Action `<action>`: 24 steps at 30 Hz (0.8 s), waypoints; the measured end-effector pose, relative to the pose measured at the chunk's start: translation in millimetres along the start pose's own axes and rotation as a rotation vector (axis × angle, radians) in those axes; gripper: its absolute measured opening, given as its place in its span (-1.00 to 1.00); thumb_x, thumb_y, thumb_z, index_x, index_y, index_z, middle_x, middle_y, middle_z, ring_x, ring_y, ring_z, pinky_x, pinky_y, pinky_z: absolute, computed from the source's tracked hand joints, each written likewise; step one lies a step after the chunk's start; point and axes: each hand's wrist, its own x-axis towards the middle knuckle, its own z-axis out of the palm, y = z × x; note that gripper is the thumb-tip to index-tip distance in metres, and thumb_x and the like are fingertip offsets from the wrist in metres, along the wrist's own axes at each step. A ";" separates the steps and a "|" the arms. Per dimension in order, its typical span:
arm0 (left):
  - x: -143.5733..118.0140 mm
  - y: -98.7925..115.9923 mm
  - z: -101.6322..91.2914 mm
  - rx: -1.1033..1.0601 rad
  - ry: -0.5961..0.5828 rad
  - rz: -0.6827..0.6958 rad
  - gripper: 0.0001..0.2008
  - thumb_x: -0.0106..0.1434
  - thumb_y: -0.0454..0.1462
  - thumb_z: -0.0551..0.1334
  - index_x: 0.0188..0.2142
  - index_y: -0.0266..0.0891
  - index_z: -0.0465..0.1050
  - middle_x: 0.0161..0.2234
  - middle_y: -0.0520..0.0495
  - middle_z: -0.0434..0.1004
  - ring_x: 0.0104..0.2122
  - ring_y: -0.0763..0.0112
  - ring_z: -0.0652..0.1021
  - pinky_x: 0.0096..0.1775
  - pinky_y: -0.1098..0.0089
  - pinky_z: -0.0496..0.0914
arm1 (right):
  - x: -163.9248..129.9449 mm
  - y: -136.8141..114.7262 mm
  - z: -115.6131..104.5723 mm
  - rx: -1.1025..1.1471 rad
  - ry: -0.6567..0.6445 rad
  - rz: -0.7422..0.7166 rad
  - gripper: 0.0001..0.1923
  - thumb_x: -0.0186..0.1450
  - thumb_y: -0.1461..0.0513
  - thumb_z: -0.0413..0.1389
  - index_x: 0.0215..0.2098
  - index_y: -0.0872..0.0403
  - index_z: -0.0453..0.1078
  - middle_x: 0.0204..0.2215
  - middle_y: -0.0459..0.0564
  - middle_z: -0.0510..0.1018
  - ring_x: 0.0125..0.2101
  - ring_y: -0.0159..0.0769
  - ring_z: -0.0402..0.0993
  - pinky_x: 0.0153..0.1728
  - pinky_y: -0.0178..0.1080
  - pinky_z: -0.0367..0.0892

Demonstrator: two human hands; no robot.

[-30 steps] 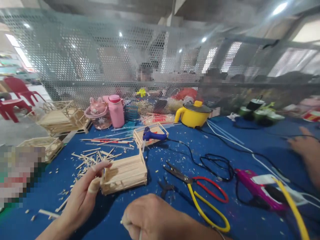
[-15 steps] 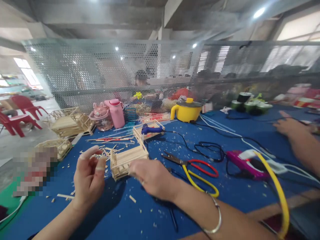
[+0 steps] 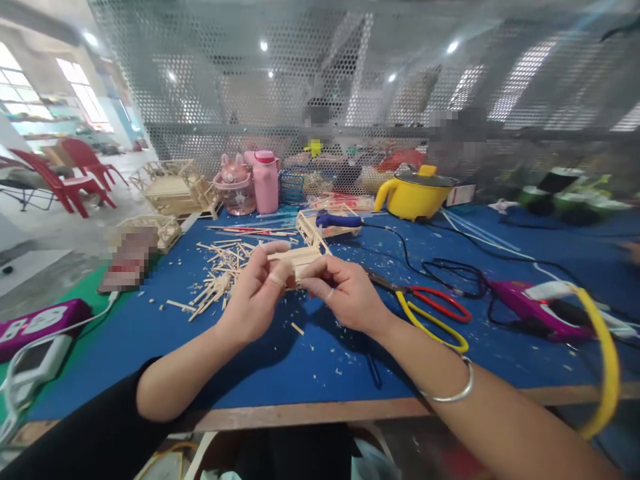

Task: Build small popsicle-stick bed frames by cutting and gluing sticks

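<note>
A small model of pale wooden sticks (image 3: 302,256), like a little slatted platform with a railing, sits between my two hands over the table. My left hand (image 3: 251,299) pinches its left side, with pale wraps on some fingers. On its near right side my right hand (image 3: 350,293) has thumb and fingers closed. The fingers hide much of the model's front. Just behind it, a blue glue gun (image 3: 341,220) rests on another wooden stick frame (image 3: 306,225). To the left of my hands lies a pile of loose wooden sticks (image 3: 220,277).
Scissors with red and yellow handles (image 3: 440,310) lie right of my right hand. Behind stand a yellow pot (image 3: 417,197) and pink jug (image 3: 267,183). A magenta power strip (image 3: 543,310) and cables occupy the right; a phone (image 3: 131,260) is left.
My left hand, earlier raised beside the model with nothing visible in it, now grips the model's left side. My right hand still holds the right side. The view has turned and tipped down.
</note>
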 end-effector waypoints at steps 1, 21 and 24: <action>-0.6 -0.3 0.7 0.002 -0.025 0.013 -0.69 0.29 -0.13 0.14 -0.02 -0.18 0.21 -0.51 0.14 0.30 -0.63 0.64 0.24 -0.57 0.55 0.14 | -0.5 0.0 2.1 -0.021 0.000 -0.015 -0.86 0.24 0.17 0.15 -0.41 0.09 0.40 -0.57 -0.15 0.46 -0.56 -0.47 0.32 -0.50 -0.38 0.25; -3.9 -4.2 -9.9 0.767 -0.133 0.483 -0.62 0.30 -0.34 0.09 0.11 -0.22 0.14 -0.36 0.04 0.54 -0.44 0.55 0.49 -0.34 0.53 0.37 | -6.3 -5.0 1.9 -0.761 0.130 -0.433 -0.93 0.16 0.30 0.11 -0.44 0.08 0.45 -0.46 -0.05 0.54 -0.38 -0.30 0.43 -0.29 -0.21 0.25; -4.0 -1.4 -11.6 0.810 -0.159 0.485 -0.67 0.31 -0.31 0.08 0.07 -0.22 0.20 -0.35 0.03 0.54 -0.42 0.53 0.50 -0.32 0.51 0.38 | -6.3 -5.0 -0.8 -0.711 0.099 -0.425 -0.93 0.16 0.31 0.11 -0.46 0.07 0.42 -0.45 -0.06 0.55 -0.36 -0.31 0.44 -0.28 -0.22 0.26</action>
